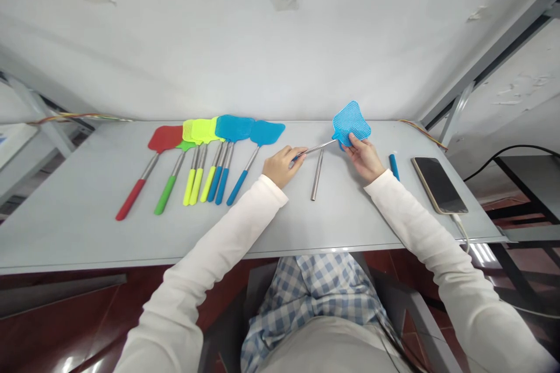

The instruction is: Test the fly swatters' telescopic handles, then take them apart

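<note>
We've got the blue swatter (350,119) in both hands, up over the grey tabletop (350,218): L grip (279,167) clasped round the shaft's lower end, R grip (364,159) pinching the mesh head's lower edge, thumb on top. Metal tube (317,179) lies btwn our hands, nearer us; blue sleeve (394,167) just R of our R wrist, then phone (440,185) w/ white cable (461,231). To our L, a row of swatters (201,172), red, green, yellow & blue, some heads overlapping, handles twd us.
</note>
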`<action>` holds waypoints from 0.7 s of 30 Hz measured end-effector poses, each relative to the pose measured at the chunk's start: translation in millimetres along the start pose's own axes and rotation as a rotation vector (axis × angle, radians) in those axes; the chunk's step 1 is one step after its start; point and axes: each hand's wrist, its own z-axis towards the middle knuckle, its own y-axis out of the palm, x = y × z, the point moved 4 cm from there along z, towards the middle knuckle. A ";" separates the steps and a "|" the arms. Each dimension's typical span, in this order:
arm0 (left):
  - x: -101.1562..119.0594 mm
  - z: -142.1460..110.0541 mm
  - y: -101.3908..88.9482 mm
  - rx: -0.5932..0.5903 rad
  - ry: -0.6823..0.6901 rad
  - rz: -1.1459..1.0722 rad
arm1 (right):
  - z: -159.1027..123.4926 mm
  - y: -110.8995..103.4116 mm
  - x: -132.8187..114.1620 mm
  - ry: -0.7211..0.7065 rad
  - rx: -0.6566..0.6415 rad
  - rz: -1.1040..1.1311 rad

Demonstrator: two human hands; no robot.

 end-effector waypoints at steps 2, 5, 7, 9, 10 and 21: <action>0.1 0.2 -0.5 0.006 -0.003 0.003 | -0.2 0.3 -1.5 -0.007 -0.001 0.017; -0.9 0.5 -0.6 0.015 -0.006 0.005 | 0.5 -0.9 -2.2 -0.011 0.002 0.026; -1.9 0.5 -0.2 0.022 -0.002 -0.001 | 1.0 -1.5 -1.2 -0.009 -0.003 0.028; -2.8 0.4 0.2 0.028 0.004 -0.009 | 1.0 -1.4 0.4 -0.009 -0.016 0.031; -3.1 0.3 0.3 0.031 0.005 -0.011 | 0.9 -1.2 1.2 -0.010 -0.020 0.033; -7.9 0.1 2.6 0.016 0.000 -0.023 | -3.1 2.3 2.3 -0.043 -0.031 -0.028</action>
